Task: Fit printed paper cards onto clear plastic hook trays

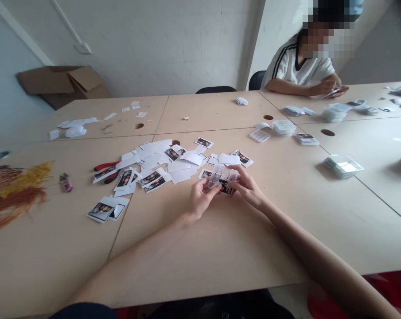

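Observation:
Both hands meet over the table around a small clear plastic case. My left hand grips its left side, with the thumb on the near edge. My right hand has its fingers closed on the right side. A dark printed card shows under or against the case, partly covered by the fingers; whether it lies inside I cannot tell. Just beyond the hands lies a loose heap of white papers and printed cards.
Red-handled pliers lie partly under the cards. Further left are a pink-handled cutter and bundles of coloured strands. Stacked clear cases stand to the right. Across the table a person holds cards. A cardboard box sits behind.

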Demonstrator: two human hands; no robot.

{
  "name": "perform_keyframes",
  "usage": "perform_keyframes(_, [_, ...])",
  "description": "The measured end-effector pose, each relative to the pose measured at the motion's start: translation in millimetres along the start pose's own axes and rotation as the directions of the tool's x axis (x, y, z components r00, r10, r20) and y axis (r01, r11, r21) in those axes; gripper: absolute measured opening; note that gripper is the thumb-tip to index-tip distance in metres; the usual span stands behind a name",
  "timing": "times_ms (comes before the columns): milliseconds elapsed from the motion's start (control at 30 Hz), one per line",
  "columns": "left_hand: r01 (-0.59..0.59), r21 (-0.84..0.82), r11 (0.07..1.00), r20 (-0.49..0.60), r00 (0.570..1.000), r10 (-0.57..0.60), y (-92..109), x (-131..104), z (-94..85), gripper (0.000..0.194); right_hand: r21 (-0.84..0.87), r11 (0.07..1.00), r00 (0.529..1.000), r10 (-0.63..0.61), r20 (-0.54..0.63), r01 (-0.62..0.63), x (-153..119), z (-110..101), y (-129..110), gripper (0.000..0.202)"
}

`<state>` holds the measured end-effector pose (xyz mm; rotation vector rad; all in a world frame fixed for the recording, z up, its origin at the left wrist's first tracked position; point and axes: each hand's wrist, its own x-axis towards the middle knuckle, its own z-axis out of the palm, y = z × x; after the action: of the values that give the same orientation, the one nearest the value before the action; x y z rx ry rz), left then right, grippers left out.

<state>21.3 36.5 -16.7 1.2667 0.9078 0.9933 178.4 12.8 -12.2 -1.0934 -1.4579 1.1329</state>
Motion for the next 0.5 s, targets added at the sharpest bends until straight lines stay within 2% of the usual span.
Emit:
perform_keyframes(233, [-0.008,-0.030,1.000,0.046,0.999,0.010,0.1,-0.1,-1.4,0.028,0.067,0.997,0.993,0.035,0.117,-0.043,1.7,-8.0,-3.7,0.039])
perform_keyframes(500, [0.010,-0.104,0.995,0.051,0.999,-0.005,-1.8,0.9,-0.9,0.027,0.102,0.994,0.998,0.029,0.061,-0.035,-0.2,1.0,1.8,0.035])
